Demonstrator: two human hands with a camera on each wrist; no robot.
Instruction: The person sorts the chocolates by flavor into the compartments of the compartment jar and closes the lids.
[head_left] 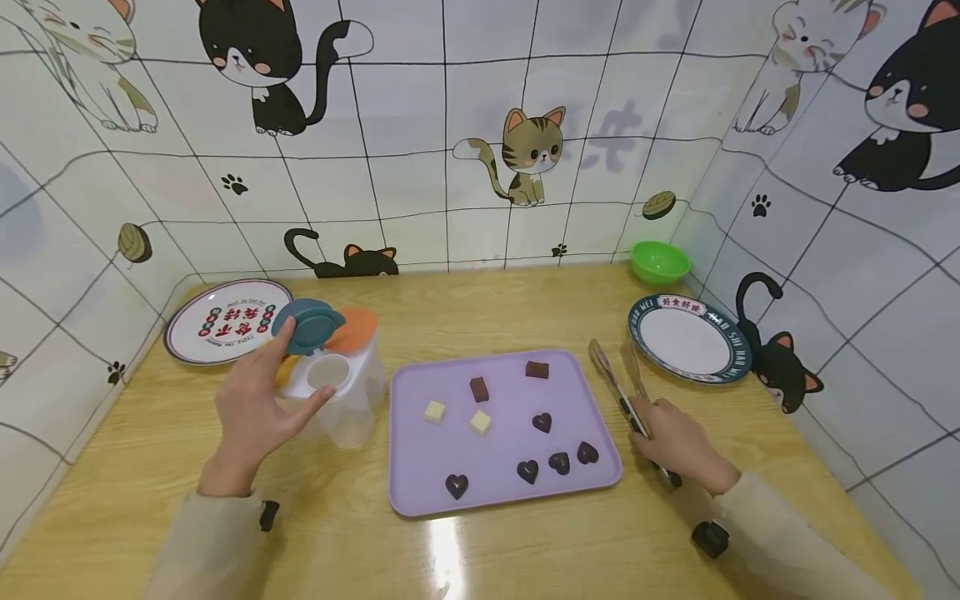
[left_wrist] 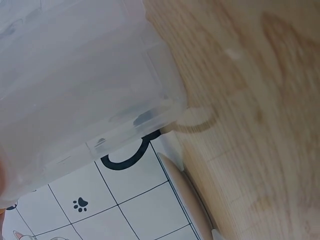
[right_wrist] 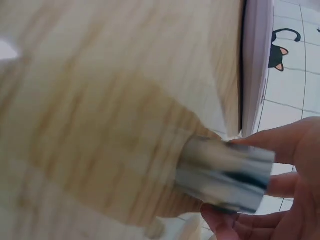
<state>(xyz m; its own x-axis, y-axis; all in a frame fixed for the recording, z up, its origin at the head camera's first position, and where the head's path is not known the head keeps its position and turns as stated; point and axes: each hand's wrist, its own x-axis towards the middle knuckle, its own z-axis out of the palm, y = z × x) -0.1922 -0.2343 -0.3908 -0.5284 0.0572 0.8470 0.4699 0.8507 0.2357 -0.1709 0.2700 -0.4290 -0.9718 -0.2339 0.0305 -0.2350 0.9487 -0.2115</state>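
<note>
My left hand (head_left: 258,400) is spread at a translucent box (head_left: 352,425) with several coloured lids. Its fingers touch the raised teal lid (head_left: 311,327), and the thumb is by the round opening below. The box fills much of the left wrist view. An orange lid (head_left: 354,331) beside the teal one is down. At the right, my right hand (head_left: 678,442) grips metal tongs (head_left: 611,375) with black handle parts, arms spread, low over the table. A lilac tray (head_left: 420,492) between the hands bears two white cubes, two brown blocks and several dark hearts, apparently chocolates.
Behind the box lies a white oval plate (head_left: 187,333) with red lettering. A blue-rimmed plate (head_left: 686,346) is beyond the tongs, with a green bowl (head_left: 660,262) behind it. Cat-printed walls (head_left: 405,108) border the wooden table (head_left: 337,533) at the back and sides.
</note>
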